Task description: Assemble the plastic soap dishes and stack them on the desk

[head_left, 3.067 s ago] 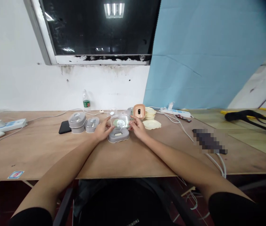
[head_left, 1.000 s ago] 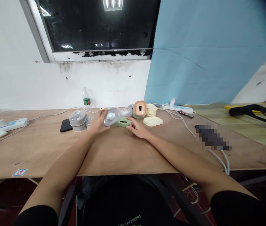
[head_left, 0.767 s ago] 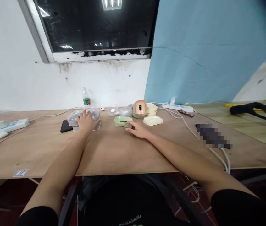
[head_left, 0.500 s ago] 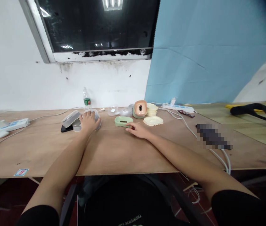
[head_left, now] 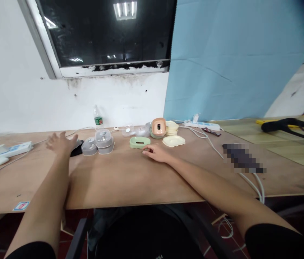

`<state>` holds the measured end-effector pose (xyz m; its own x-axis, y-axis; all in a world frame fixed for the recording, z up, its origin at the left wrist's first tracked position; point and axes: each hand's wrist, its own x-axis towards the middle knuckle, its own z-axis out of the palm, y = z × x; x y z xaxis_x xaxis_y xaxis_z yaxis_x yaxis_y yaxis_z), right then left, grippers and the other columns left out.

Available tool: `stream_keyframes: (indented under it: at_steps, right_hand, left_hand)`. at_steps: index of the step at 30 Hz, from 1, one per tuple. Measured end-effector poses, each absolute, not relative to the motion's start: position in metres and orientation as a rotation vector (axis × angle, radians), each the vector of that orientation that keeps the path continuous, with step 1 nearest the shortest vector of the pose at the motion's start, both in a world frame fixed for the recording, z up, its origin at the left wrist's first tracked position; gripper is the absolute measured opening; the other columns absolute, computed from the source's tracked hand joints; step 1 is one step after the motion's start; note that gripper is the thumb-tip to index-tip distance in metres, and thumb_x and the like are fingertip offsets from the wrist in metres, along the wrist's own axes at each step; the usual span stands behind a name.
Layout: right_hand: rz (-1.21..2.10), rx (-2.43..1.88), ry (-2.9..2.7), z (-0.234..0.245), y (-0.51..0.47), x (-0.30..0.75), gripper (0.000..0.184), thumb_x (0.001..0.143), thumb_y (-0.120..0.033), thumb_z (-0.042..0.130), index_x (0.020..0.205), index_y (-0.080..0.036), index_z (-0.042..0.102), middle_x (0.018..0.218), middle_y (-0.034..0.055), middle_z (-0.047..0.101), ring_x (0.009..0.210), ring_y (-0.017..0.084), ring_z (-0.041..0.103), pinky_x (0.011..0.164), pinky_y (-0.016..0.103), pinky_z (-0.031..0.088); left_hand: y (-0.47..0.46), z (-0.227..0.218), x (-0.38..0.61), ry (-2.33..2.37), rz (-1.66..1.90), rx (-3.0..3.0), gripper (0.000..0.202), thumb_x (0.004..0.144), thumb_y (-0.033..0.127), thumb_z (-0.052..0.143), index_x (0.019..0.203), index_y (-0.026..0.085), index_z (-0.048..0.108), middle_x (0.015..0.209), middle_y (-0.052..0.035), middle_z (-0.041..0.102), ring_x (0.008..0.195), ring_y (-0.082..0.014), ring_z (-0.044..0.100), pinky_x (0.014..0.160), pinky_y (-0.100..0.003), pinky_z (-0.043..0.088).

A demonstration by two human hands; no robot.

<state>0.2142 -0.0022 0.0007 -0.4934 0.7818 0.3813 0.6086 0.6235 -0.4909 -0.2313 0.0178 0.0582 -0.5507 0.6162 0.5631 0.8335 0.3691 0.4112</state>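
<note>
A long plywood table (head_left: 130, 180) runs under a dark window (head_left: 106, 32) and a blue sheet (head_left: 235, 61). Mid-table sit grey lidded boxes (head_left: 98, 144), with a green tray (head_left: 139, 142) just right of them. The left hand (head_left: 60, 143) hovers empty, fingers spread, just left of the boxes over a black phone (head_left: 76, 148). The right hand (head_left: 155, 153) rests on the wood, fingers loose, holding nothing, just before the tray.
</note>
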Motion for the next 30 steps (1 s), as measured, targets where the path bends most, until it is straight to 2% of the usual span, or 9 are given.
stream_keyframes:
  at_steps: [2, 4, 7, 10, 16, 19, 23, 30]
  right_hand:
    - [0.374, -1.086, -2.268, 0.0, -0.001, 0.214, 0.03, 0.088, -0.043, 0.055, 0.101, -0.02, 0.068, 0.076, 0.0026, 0.069, 0.066, 0.015, 0.058, 0.062, 0.026, 0.039]
    - [0.359, -1.082, -2.276, 0.0, -0.001, 0.213, 0.03, 0.087, -0.043, 0.055, 0.1, -0.02, 0.069, 0.075, 0.0027, 0.069, 0.066, 0.016, 0.058, 0.063, 0.026, 0.039]
    - [0.358, -1.077, -2.284, 0.001, -0.001, 0.213, 0.031, 0.087, -0.044, 0.055, 0.1, -0.02, 0.069, 0.076, 0.0029, 0.069, 0.067, 0.016, 0.059, 0.063, 0.027, 0.04]
    - [0.368, -1.075, -2.279, 0.001, -0.001, 0.213, 0.031, 0.088, -0.043, 0.054, 0.1, -0.019, 0.069, 0.076, 0.003, 0.069, 0.066, 0.016, 0.059, 0.063, 0.027, 0.04]
    - [0.355, -1.073, -2.288, 0.002, -0.002, 0.213, 0.029, 0.087, -0.042, 0.056, 0.098, -0.019, 0.07, 0.077, 0.0037, 0.07, 0.068, 0.016, 0.059, 0.064, 0.027, 0.041]
    - [0.344, -1.076, -2.294, 0.004, -0.003, 0.213, 0.029, 0.087, -0.041, 0.056, 0.099, -0.019, 0.07, 0.075, 0.0032, 0.07, 0.067, 0.016, 0.06, 0.064, 0.027, 0.041]
    - [0.336, -1.084, -2.293, 0.003, -0.003, 0.214, 0.029, 0.086, -0.042, 0.056, 0.098, -0.019, 0.07, 0.075, 0.0033, 0.07, 0.068, 0.016, 0.06, 0.064, 0.027, 0.042]
    - [0.359, -1.087, -2.291, 0.0, 0.0, 0.214, 0.029, 0.087, -0.042, 0.055, 0.098, -0.02, 0.069, 0.075, 0.0028, 0.07, 0.065, 0.016, 0.059, 0.062, 0.027, 0.041]
  left_hand:
    - [0.019, 0.044, -0.266, -2.624, -0.948, -1.207, 0.074, 0.061, 0.068, 0.066, 0.119, 0.025, 0.054, 0.138, -0.0113, 0.046, 0.128, -0.048, 0.033, 0.097, -0.066, 0.03]
    - [0.022, 0.03, -0.287, -2.692, -1.013, -1.348, 0.074, 0.058, 0.062, 0.071, 0.119, 0.026, 0.052, 0.13, -0.0088, 0.052, 0.118, -0.0411, 0.047, 0.093, -0.059, 0.041]
    - [0.024, 0.018, -0.293, -2.675, -1.08, -1.425, 0.073, 0.055, 0.049, 0.076, 0.119, 0.025, 0.052, 0.12, -0.0075, 0.056, 0.112, -0.036, 0.052, 0.089, -0.049, 0.047]
    - [0.019, 0.021, -0.279, -2.605, -1.145, -1.449, 0.074, 0.058, 0.049, 0.075, 0.123, 0.024, 0.052, 0.119, -0.0086, 0.056, 0.108, -0.0319, 0.056, 0.091, -0.042, 0.046]
    - [0.01, 0.045, -0.23, -2.37, -1.42, -1.343, 0.078, 0.067, 0.059, 0.067, 0.132, 0.022, 0.048, 0.134, -0.0123, 0.041, 0.119, -0.0308, 0.049, 0.101, -0.041, 0.041]
    - [0.01, 0.046, -0.205, -2.294, -1.37, -1.449, 0.079, 0.064, 0.06, 0.069, 0.132, 0.023, 0.051, 0.132, -0.0143, 0.04, 0.117, -0.0301, 0.051, 0.101, -0.041, 0.041]
    - [0.013, 0.035, -0.184, -2.203, -1.187, -1.59, 0.081, 0.064, 0.063, 0.069, 0.131, 0.022, 0.053, 0.126, -0.0152, 0.046, 0.123, -0.0331, 0.045, 0.103, -0.043, 0.038]
    - [0.018, 0.025, -0.178, -2.166, -1.209, -1.662, 0.066, 0.083, 0.066, 0.043, 0.128, 0.02, 0.056, 0.134, -0.0167, 0.043, 0.125, -0.0314, 0.045, 0.104, -0.043, 0.037]
